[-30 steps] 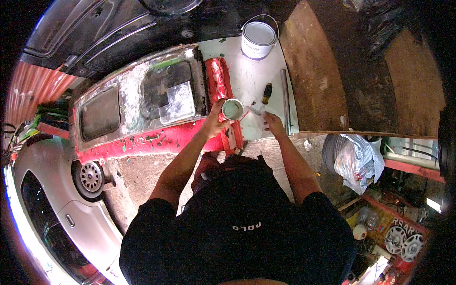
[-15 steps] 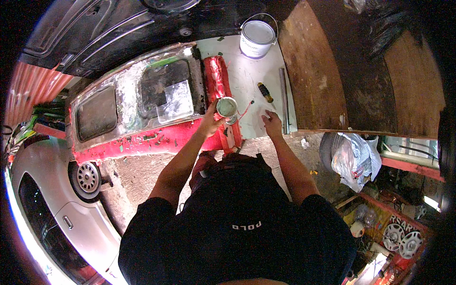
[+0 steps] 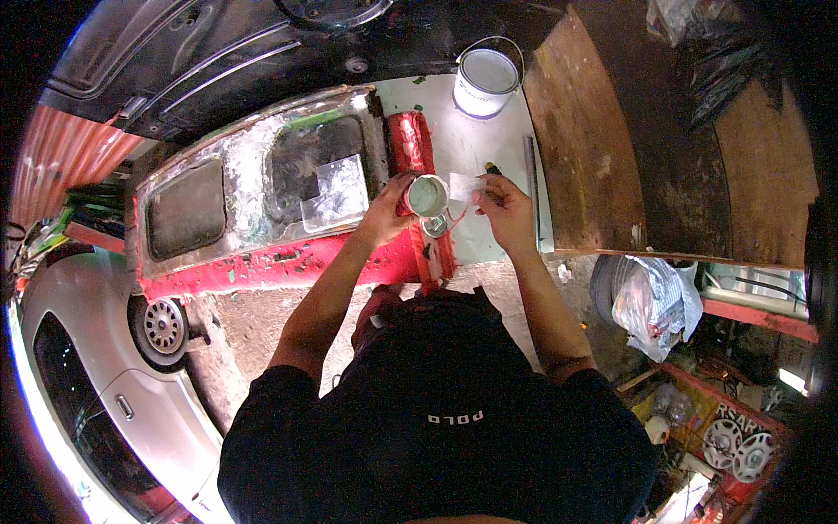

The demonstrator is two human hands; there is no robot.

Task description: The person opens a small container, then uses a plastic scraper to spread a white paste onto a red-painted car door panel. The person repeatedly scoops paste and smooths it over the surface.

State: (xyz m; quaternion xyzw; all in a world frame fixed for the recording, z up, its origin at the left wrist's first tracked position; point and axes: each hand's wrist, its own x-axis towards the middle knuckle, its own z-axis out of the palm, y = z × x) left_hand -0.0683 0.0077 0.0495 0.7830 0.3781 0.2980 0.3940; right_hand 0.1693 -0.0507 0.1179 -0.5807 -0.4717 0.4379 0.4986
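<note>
My left hand (image 3: 386, 212) is wrapped round a small open can (image 3: 428, 196) holding pale grey-green paste, tilted so its mouth faces me. Just right of the can, my right hand (image 3: 509, 210) pinches a thin white rectangular piece (image 3: 464, 186) between thumb and fingers. Behind the right fingers only the end of a yellow-and-black handle (image 3: 491, 168) shows. Below the can a round shiny lid-like disc (image 3: 434, 227) rests on the red edge of the work. A clear sheet (image 3: 336, 192) lies on the worn vehicle panel (image 3: 240, 205) to the left.
A large white paint can (image 3: 484, 85) with a wire handle stands at the back of the pale table (image 3: 463, 144). A grey rod (image 3: 532, 188) lies along its right side, beside brown boards (image 3: 589, 144). A silver car (image 3: 96, 349) is at left, a plastic bag (image 3: 650, 297) at right.
My right hand has lifted the white piece and moved up toward the can, now covering most of the yellow-and-black handle. The left hand keeps the can, slightly further right in view.
</note>
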